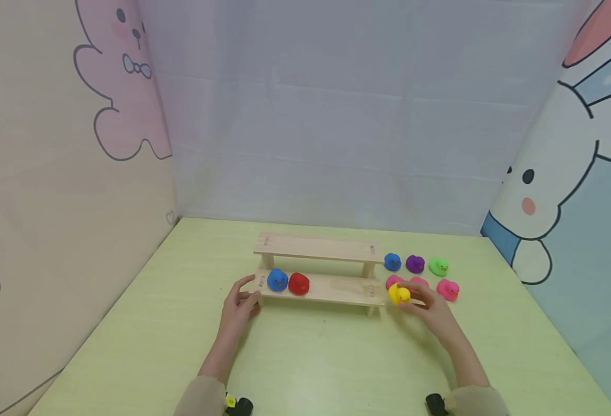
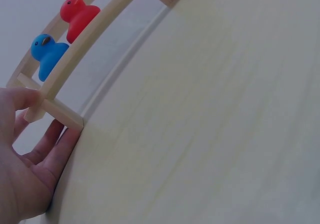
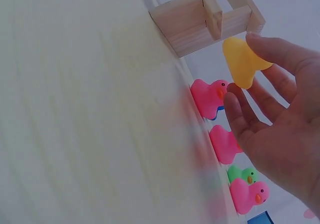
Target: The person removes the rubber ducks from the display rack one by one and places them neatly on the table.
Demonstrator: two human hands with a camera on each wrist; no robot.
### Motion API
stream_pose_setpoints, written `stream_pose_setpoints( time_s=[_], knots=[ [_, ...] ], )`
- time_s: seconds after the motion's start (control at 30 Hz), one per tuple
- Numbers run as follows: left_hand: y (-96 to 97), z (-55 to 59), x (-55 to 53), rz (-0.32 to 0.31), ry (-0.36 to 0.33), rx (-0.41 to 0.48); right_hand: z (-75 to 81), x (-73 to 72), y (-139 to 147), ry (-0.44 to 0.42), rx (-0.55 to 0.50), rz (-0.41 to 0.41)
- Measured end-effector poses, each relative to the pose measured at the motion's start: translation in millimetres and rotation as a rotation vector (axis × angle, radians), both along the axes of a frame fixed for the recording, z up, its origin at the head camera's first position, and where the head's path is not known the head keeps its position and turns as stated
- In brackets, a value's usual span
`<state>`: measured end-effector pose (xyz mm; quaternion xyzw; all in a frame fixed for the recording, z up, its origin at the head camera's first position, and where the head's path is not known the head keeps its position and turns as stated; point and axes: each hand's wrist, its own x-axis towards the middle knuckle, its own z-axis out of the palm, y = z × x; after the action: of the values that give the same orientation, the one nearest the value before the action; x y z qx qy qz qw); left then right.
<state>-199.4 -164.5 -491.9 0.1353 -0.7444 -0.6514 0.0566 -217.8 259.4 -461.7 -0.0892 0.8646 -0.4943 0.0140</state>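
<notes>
A two-step wooden shelf (image 1: 331,287) stands on the table. On its lower step, toward the left end, sit a blue duck (image 1: 277,280) and a red duck (image 1: 299,283) side by side. My left hand (image 1: 239,306) grips the left end of that step, thumb on the board and other fingers by the leg (image 2: 64,115). Off the shelf's right end, my right hand (image 1: 430,306) pinches a yellow duck (image 1: 399,294) between thumb and fingers, raised above the table in the right wrist view. Behind it are pink ducks, partly hidden by the hand.
Right of the shelf, a back row holds another blue duck (image 1: 392,262), a purple duck (image 1: 415,264) and a green duck (image 1: 439,266). A pink duck (image 1: 448,289) ends the front row. Printed cloth walls (image 1: 336,115) enclose the table (image 1: 315,358) at back and sides.
</notes>
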Motion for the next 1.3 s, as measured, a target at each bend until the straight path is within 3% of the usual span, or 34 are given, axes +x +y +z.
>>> stream_pose_setpoints(
  time_s=[0.37,0.97,1.3],
  knots=[
    [0.6,-2.0,-0.9,-0.011,0.006,-0.005,-10.3,0.9,7,-0.169,0.052,0.017],
    [1.3,-0.8,0.1,-0.014,-0.002,-0.009,-21.2,1.2,19,-0.224,0.021,0.126],
    [-0.2,-3.1,-0.8,-0.009,-0.015,0.023,-19.2,-2.1,21,-0.235,-0.012,0.165]
  ],
)
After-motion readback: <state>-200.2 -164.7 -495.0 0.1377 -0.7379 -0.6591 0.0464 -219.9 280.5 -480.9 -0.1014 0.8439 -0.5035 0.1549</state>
